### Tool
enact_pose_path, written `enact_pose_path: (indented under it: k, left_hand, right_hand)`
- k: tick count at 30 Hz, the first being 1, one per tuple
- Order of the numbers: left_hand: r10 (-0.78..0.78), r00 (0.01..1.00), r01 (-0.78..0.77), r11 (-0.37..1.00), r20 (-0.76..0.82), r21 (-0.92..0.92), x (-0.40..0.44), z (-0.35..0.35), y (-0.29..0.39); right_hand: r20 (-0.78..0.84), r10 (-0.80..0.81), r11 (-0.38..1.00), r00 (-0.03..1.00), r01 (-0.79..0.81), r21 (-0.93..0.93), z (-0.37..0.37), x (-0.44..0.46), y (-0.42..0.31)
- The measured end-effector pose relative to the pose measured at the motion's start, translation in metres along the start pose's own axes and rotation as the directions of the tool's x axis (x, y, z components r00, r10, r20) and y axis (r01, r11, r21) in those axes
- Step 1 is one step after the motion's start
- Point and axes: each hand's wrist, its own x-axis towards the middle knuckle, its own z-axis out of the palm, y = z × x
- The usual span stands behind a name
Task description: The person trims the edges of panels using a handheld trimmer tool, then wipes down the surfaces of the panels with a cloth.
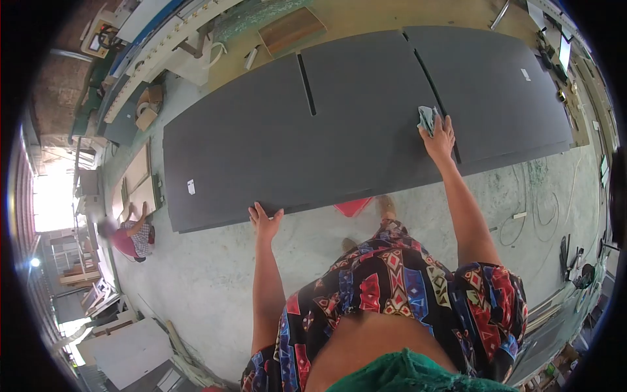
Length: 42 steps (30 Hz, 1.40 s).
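Note:
A long dark grey panel (248,150) with several narrow slots lies flat in front of me, a small white label near each end. My left hand (264,222) rests at its near edge, fingers spread over the rim and the thumb apart. On the panel's surface, my right hand (439,140) holds a crumpled pale cloth (427,119) under its fingers, beside the right-hand slot. Part of the cloth is hidden by the fingers.
Beyond the panel is a tan work surface with a brown board (292,31). A red object (353,207) shows under the near edge. At left another person (134,238) bends over light boards (138,179). Cables (539,215) lie on the floor at right.

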Motion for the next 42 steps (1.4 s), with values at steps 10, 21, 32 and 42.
enact_pose_path:
  k: [10,21,32,42]
  left_hand:
    - [-0.018,0.995,-0.023,0.921,0.099,0.389,-0.054,-0.008,0.044]
    - [0.139,0.982,-0.118,0.980,-0.125,0.162,-0.071,0.035,0.025]
    - [-0.041,0.994,0.056,0.986,-0.097,0.158,-0.066,0.015,-0.020]
    - [-0.087,0.988,0.116,0.965,-0.130,0.236,0.006,-0.022,-0.021]
  right_hand:
    - [0.069,-0.212,0.961,0.975,0.221,-0.163,0.026,-0.013,-0.039]
    - [0.214,-0.968,0.228,0.129,0.806,0.546,0.094,-0.235,-0.167]
    - [0.211,-0.811,0.585,0.545,0.762,0.279,0.027,-0.149,-0.082]
    - [-0.177,-0.060,0.941,0.982,-0.004,-0.338,-0.018,-0.063,0.152]
